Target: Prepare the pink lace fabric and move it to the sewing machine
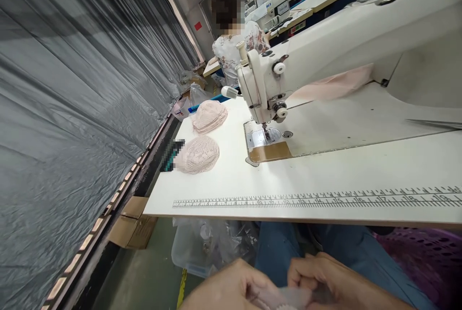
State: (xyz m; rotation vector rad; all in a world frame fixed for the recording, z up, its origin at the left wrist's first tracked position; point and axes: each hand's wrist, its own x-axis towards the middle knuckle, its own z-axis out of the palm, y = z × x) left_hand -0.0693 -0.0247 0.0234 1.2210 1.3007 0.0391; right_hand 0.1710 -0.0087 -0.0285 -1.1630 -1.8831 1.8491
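At the bottom of the view, over my lap, my left hand [227,287] and my right hand [330,276] are close together with bent fingers. Between them they grip a pale, sheer piece of fabric [287,296] with a scalloped edge; its lower part is cut off by the frame. On the table above sits a white sewing machine [260,83], its presser foot [266,132] over the metal needle plate. Left of it lie two stacks of pale pink cups, one plain-looking stack [210,115] and one lace-covered stack [198,155].
A printed ruler [310,200] runs along the table's front edge. Pink cloth [335,83] lies behind the machine head. Below are a clear plastic bin [187,247], a cardboard box [133,223] and a purple basket [429,252]. A co-worker [231,35] sits ahead, beside grey curtains [79,83].
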